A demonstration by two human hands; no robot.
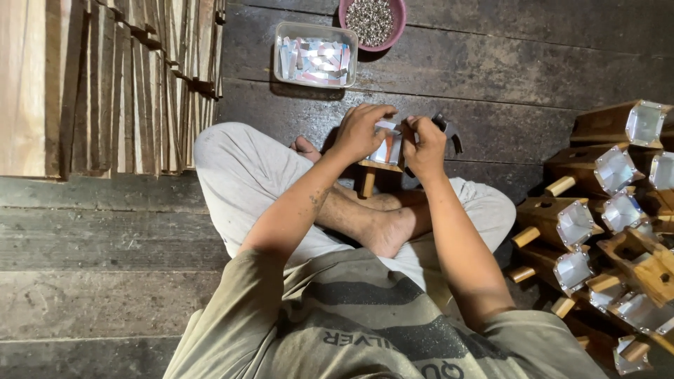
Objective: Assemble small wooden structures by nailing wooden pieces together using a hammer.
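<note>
I sit cross-legged on a dark plank floor. My left hand [361,132] and my right hand [423,146] meet over a small wooden piece [379,165] with a peg pointing down, held above my feet. A shiny metal plate [388,146] sits on the wooden piece between my fingers; my left hand grips its top and side. My right hand pinches at the plate's right edge, and a dark tool [448,128] sticks out behind it.
A clear tray of shiny metal plates [315,55] and a pink bowl of small metal bits [372,21] stand ahead. Several finished wooden pieces with metal ends [597,217] are piled at right. Stacked wooden slats [105,84] fill the upper left.
</note>
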